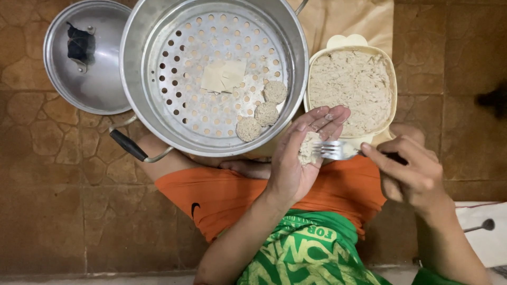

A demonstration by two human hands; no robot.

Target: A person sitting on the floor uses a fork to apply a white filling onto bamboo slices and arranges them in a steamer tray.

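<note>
On L palm: left hand open, fingers spread, cupping lump of mixture. Right hand pinches fork, tines touching lump. Just beyond L fingertips: tub of mixture; steamer pot w/ 3 patties alongside.

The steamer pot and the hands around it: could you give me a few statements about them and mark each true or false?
1. Three round patties lie on the perforated steamer tray. True.
2. The right hand holds a spoon. False: it holds a fork.
3. The left hand has a lump of mixture in its palm. True.
4. The pot lid covers the steamer. False: it lies on the floor beside it.
5. The cream tub is empty. False: it is full of pale mixture.
</note>
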